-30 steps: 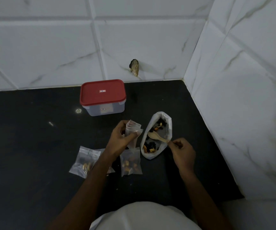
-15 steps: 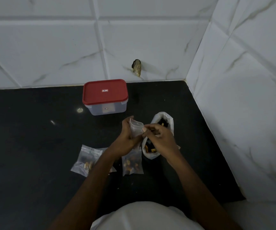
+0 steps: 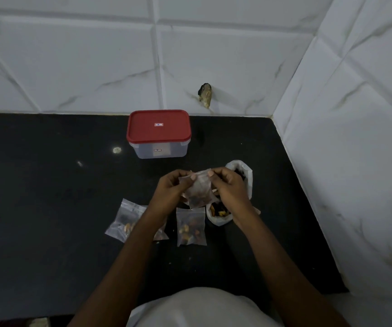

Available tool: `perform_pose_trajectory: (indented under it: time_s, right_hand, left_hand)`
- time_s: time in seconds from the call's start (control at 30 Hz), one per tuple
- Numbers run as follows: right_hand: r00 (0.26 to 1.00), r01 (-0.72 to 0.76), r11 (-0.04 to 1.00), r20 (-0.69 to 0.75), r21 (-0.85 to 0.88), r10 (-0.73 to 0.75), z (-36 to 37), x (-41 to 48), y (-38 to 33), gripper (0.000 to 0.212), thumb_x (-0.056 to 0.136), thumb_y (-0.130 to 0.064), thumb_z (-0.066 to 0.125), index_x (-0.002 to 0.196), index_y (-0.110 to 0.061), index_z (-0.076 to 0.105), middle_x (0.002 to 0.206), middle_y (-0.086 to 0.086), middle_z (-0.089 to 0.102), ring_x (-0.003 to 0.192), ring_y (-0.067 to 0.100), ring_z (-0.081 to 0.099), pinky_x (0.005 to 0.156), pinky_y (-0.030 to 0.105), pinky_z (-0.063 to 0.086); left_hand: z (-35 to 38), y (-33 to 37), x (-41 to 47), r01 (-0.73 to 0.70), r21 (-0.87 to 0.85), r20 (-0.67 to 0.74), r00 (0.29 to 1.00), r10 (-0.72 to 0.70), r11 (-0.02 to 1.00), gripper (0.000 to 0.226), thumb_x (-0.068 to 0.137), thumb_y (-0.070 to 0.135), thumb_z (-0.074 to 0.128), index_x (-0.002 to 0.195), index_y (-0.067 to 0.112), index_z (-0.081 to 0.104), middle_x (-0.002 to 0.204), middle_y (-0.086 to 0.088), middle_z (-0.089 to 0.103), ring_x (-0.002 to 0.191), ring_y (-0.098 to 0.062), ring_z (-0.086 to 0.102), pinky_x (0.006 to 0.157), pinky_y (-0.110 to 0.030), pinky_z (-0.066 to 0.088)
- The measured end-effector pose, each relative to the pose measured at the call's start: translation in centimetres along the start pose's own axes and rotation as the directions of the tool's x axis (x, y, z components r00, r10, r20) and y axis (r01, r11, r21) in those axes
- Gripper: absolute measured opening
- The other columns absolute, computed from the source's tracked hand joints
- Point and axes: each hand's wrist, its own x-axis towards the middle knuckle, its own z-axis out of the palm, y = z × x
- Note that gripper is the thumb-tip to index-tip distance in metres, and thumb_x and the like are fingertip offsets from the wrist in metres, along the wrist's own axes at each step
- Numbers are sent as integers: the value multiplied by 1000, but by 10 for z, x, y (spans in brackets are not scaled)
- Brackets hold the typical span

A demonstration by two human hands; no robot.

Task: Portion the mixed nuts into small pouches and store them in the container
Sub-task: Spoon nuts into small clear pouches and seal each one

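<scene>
Container [image 3: 158, 134] lidded — held pouch [image 3: 200, 191] partly hides nut bag [image 3: 248, 180].

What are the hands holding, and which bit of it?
A small clear pouch with nuts inside. The left hand and the right hand each pinch its top edge, one at each end.

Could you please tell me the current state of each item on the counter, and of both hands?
Container: shut, red lid on.
Held pouch: lifted, nuts inside, top pinched by both hands.
Left hand: pinching the pouch top.
Right hand: pinching the pouch top.
Left pouch: lying flat, nuts inside.
Middle pouch: lying flat, nuts inside.
Nut bag: open, nuts showing.
</scene>
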Motion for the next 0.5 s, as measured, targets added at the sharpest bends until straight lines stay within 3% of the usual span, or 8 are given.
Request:
perform_pose_trajectory:
  time_s: [0.13,0.2,0.27,0.4,0.5]
  right_hand:
    - [999,0,1000,-46,23,1,9,-5,-5,13,100,-24,55,90,-22,64,89,-2,68,82,6,64,67,15,52]
    - [998,-22,999,-59,40,24,15,-8,-9,14,100,-23,54,89,-23,62,91,7,68,80,17,65,65,20,51]
    - [998,-28,998,-63,53,32,21,-10,-11,13,100,-23,55,90,-22,62,93,11,68,81,25,65,64,26,54]
    - [999,-5,998,-53,62,9,32,-11,-15,11,98,-26,58,97,-18,66,89,5,70,79,14,67,65,23,56]
    - [1000,-4,999,-18,36,5,41,-10,-16,18,96,-30,61,98,-14,68,90,9,71,82,25,69,72,40,58]
  left_hand:
    - [-5,-3,-2,-60,-28,-9,998,59,998,13,96,21,59,100,12,68,98,-5,71,90,-15,70,77,-31,59]
    - [-9,-3,-3,-68,-46,12,998,69,997,13,94,19,61,101,12,67,101,-7,71,92,-15,70,75,-26,59]
    - [-15,-3,-4,-67,-50,33,997,69,996,15,93,19,62,104,10,68,102,-9,72,94,-20,71,76,-31,60]
    - [-27,0,-6,-70,-56,-6,998,69,996,16,93,18,64,104,8,69,97,-10,74,90,-22,72,74,-34,61]
    - [-39,4,-7,-72,-54,-18,997,71,996,14,93,21,64,103,12,69,96,-7,74,88,-19,72,72,-33,59]
